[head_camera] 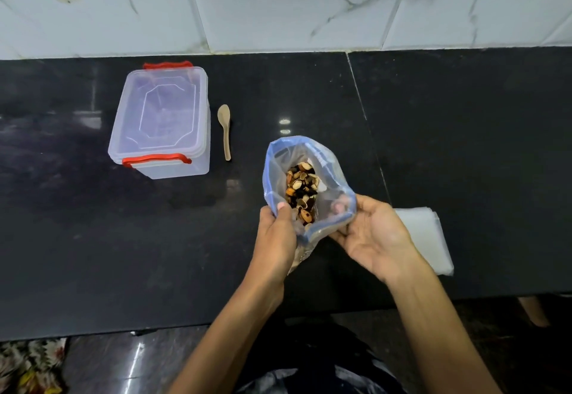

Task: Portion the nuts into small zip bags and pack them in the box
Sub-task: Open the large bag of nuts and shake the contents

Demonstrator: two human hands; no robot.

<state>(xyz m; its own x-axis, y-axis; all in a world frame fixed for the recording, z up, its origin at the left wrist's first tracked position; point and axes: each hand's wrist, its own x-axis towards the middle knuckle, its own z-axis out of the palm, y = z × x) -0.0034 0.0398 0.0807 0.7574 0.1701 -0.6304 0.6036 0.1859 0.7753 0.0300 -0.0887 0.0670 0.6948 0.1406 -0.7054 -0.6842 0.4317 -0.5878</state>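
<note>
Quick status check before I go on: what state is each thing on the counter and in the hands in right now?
Big zip bag: open, holding mixed nuts.
Left hand: pinching the bag's rim.
Right hand: gripping the bag's other side.
Box: lid on, red latches.
Spoon: lying beside the box, unused.
Small bags: stacked flat, unfilled.

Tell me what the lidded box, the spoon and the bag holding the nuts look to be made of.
Box: translucent rigid plastic, glossy, with red clip handles; the counter shows through it.
Spoon: matte tan, probably wood or bamboo fibre; no shine, though the look leaves it open.
Bag: thin clear plastic film with a blue zip rim; it crinkles, and the nuts show inside.
</note>
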